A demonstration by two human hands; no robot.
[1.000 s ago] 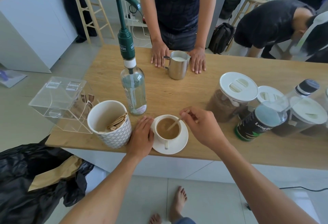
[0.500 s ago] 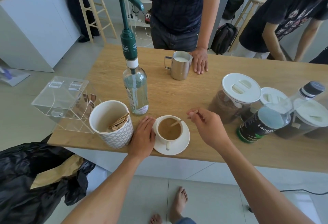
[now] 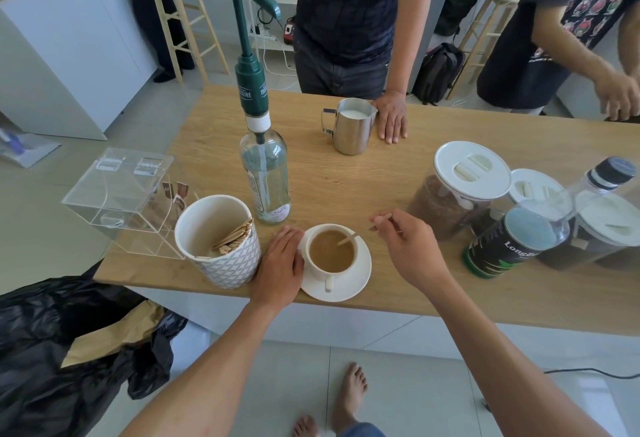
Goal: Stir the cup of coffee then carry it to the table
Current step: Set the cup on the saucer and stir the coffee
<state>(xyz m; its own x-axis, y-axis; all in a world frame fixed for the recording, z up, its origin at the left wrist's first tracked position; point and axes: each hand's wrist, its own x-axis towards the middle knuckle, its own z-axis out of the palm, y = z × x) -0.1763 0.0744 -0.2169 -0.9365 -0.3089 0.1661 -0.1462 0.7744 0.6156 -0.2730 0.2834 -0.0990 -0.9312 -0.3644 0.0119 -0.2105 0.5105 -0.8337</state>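
Observation:
A white cup of milky coffee [image 3: 331, 252] stands on a white saucer [image 3: 356, 286] near the front edge of the wooden counter [image 3: 346, 176], handle towards me. My left hand [image 3: 282, 265] rests flat against the left side of the cup and saucer. My right hand [image 3: 407, 246] hovers to the right of the cup, fingers pinched on a thin wooden stir stick [image 3: 348, 239] whose lower end dips into the coffee.
Left of the cup stand a patterned white holder of sticks [image 3: 221, 256], a syrup bottle with a green pump [image 3: 265, 173] and a clear acrylic box [image 3: 117, 194]. A steel milk jug [image 3: 351, 126] stands behind, by another person's hand. Jars [image 3: 460, 190] and a dark can [image 3: 502, 246] crowd the right. A black bin bag [image 3: 52, 350] lies below left.
The stick's tip has shifted inside the cup as my right hand moved slightly right. The person opposite lifted one hand off the counter; the person at the right has straightened up.

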